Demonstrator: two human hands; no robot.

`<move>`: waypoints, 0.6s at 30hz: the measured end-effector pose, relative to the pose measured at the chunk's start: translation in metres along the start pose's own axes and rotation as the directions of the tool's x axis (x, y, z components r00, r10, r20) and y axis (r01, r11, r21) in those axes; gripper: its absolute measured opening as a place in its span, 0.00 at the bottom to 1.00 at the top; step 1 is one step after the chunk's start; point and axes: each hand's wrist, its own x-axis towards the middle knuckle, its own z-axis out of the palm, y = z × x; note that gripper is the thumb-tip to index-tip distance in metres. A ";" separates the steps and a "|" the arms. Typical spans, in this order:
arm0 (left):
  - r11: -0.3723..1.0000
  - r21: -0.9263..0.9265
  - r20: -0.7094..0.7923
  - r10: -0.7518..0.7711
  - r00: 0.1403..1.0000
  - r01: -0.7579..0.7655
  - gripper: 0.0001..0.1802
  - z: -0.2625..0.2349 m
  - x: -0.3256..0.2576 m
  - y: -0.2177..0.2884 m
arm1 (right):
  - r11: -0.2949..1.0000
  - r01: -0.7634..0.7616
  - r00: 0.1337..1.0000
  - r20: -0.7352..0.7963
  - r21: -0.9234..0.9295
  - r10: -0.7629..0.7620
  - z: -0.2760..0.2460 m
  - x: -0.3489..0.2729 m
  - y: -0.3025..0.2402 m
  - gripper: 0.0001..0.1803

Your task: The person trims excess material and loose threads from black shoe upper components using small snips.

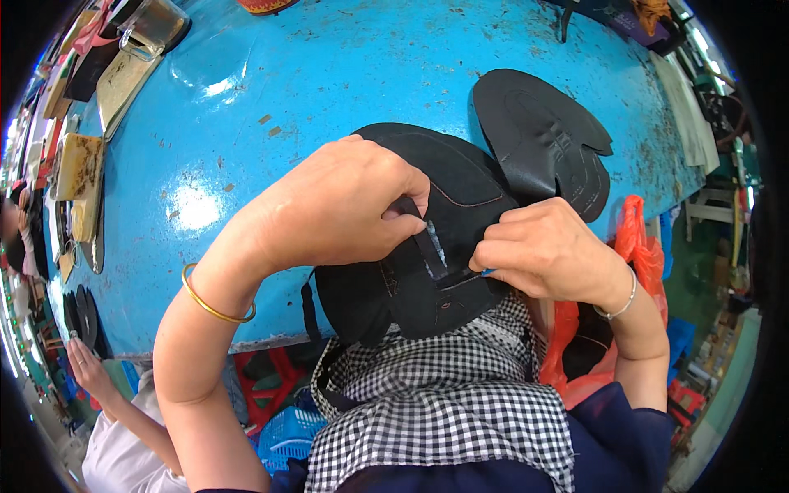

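Observation:
A black leather shoe upper (pixel 452 168) lies rough side up at the table's near edge, with brown stitch lines across it. My left hand (pixel 349 197) is closed on its left side, thumb and finger pinching the upper end of a narrow black strip (pixel 425 244). A whitish, glue-like streak (pixel 437 246) shows beside the strip. On the right, my right hand (pixel 546 251) is closed low over the same upper. A small blue bit (pixel 488 272) peeks out under its fingers; the rest of what it holds is hidden. Another black upper (pixel 526 123), smooth side up, lies just beyond.
The blue table (pixel 329 66) carries scattered scraps. At its left stand a clear mug (pixel 152 33) and a stained yellowish block (pixel 80 168). A co-worker's hand (pixel 89 370) is at the lower left. Red plastic bags (pixel 641 238) hang by my right arm; a blue basket (pixel 289 431) sits below.

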 end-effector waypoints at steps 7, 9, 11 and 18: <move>0.998 0.032 -0.073 0.051 0.996 -0.049 0.06 0.008 -0.002 -0.004 | 0.966 -0.121 0.985 -0.146 -0.230 0.088 0.009 0.015 -0.010 0.09; 0.999 0.016 -0.023 0.029 0.999 -0.029 0.06 0.002 0.000 -0.001 | 0.967 -0.134 0.984 -0.148 -0.218 0.103 0.010 0.015 -0.009 0.09; 1.000 0.002 0.024 -0.004 1.000 0.004 0.05 0.000 -0.003 0.000 | 0.970 -0.138 0.983 -0.147 -0.202 0.109 0.007 0.015 -0.009 0.09; 0.999 -0.032 -0.002 0.037 0.999 -0.037 0.07 0.003 -0.007 -0.005 | 0.976 -0.217 0.965 -0.158 -0.027 0.210 0.005 0.025 -0.003 0.16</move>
